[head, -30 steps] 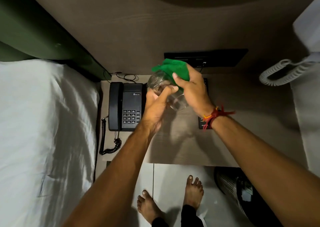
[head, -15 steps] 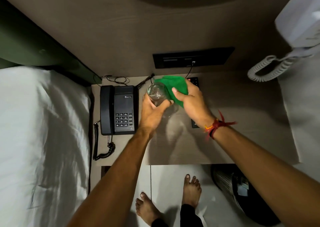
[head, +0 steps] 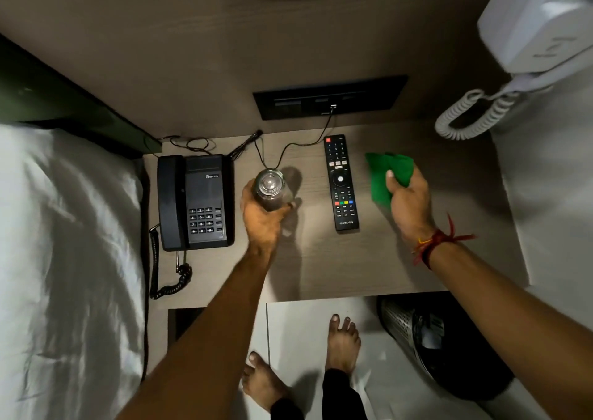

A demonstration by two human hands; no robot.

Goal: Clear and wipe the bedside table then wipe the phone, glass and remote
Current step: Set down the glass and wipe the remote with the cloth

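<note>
Item: glass (head: 270, 191), clear. Location: gripped around its side by the left hand (head: 261, 217), fingers wrapped round it, over the surface (head: 321, 265); whether its base touches the wood cannot be told. Just to that hand's left lies the phone (head: 195, 202), black, handset on its cradle.

Item: cloth (head: 386, 174), green, bunched. Location: pinched in the right hand (head: 406, 199), thumb closed over it, held low over the surface.

Item: remote (head: 340, 182), black, flat on the surface between the two hands, nearer the right one, not touched by either.

Step in hand, as judged: the glass portion is closing, with the glass being set down beside the phone.

Next move, as judged: release the glass upright and steady, then bring the cloth hand leftward to the remote. It will likely need lifting or pinning, since a light remote slides under a wipe.
</note>
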